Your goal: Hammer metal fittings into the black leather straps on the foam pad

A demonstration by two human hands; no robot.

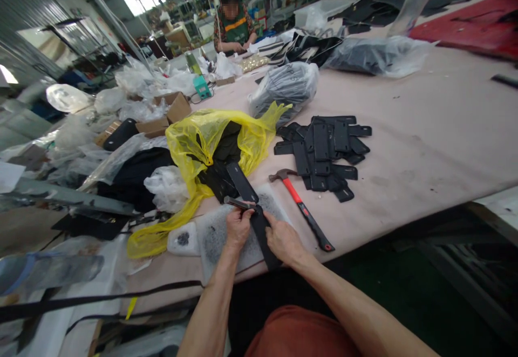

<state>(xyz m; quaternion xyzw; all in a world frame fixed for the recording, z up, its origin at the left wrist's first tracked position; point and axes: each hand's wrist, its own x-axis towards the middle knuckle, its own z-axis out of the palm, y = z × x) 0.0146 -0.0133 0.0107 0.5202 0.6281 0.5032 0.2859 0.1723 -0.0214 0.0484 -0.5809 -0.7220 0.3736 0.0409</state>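
Note:
My left hand (238,228) is closed in a pinch around a short metal rod-like tool (238,202), which lies nearly flat and points left. The tool's right end is close to the upper part of a black strip (263,241). My right hand (284,241) grips the strip's right edge, with its index finger stretched along it. Under the strip is a worn whitish pad (214,243). Another black piece with a slot (242,181) lies just beyond, against the open yellow bag (188,135) of dark pieces. To the right rests a claw hammer (301,206) with a red and black handle.
A loose pile of black slotted pieces (321,152) lies right of the hammer. Behind stand a clear bag of dark pieces (285,89) and cardboard boxes (178,108). Across the table (424,130) a person (234,25) sits. A red sheet (477,22) lies far right.

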